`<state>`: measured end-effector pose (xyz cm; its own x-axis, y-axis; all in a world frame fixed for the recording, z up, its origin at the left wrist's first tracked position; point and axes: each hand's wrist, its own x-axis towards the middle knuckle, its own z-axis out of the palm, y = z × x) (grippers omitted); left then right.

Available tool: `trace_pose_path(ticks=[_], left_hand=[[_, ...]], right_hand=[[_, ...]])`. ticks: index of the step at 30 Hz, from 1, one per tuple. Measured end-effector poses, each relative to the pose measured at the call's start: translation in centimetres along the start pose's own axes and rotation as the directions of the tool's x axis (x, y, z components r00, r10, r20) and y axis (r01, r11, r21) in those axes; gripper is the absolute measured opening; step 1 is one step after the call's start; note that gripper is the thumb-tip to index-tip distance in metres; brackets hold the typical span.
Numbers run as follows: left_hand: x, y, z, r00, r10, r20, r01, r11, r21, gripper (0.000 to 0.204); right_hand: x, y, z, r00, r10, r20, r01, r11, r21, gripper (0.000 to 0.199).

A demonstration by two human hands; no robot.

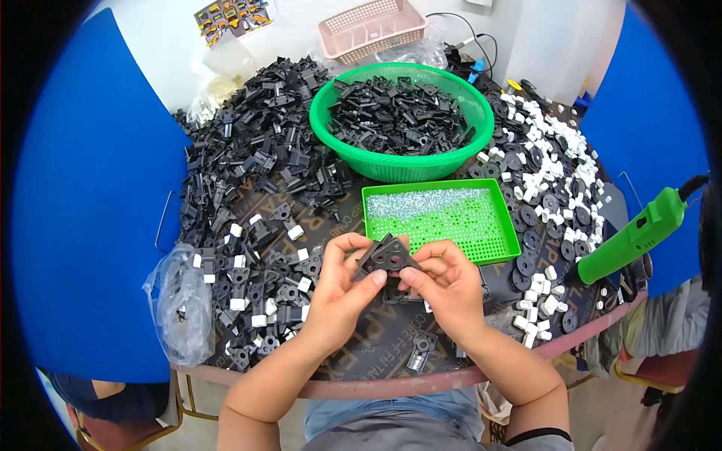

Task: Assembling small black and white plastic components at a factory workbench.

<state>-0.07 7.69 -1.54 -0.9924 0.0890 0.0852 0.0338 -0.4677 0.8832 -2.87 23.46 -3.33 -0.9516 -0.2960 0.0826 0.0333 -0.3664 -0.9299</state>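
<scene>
While both hands meet above the table's near edge, the left hand [340, 282] and right hand [445, 282] together pinch one black plastic bracket [386, 255] between thumbs and fingertips, held tilted just in front of the green perforated tray [511, 242] of small silver screws [421, 201]. Behind the tray: round green basket [323, 131] filled with black parts. Left of the hands: heap of black brackets [248, 150], some with white inserts; clear plastic bag [177, 301] at table edge. Right: black discs and white caps [549, 188], green electric screwdriver [635, 234]. Pink basket [372, 26] at rear.
</scene>
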Motion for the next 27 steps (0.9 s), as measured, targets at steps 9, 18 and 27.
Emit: trace_pose_path(ticks=[9,18,27], left_hand=[[0.2,0.7,-0.4,0.988,0.114,0.105,-0.141,0.944,0.299,0.063],[-0.5,0.7,0.3,0.988,0.09,0.122,-0.122,0.949,0.29,0.068],[-0.7,-0.8,-0.7,0.982,0.19,-0.009,-0.188,0.977,0.098,0.031]], right_hand=[[0.4,-0.3,-0.8,0.967,0.224,0.12,-0.251,0.919,0.305,0.006],[0.1,-0.2,-0.6,0.984,0.173,0.041,-0.178,0.969,0.171,0.007],[-0.1,-0.6,0.3,0.91,-0.4,0.107,0.363,0.648,-0.669,0.023]])
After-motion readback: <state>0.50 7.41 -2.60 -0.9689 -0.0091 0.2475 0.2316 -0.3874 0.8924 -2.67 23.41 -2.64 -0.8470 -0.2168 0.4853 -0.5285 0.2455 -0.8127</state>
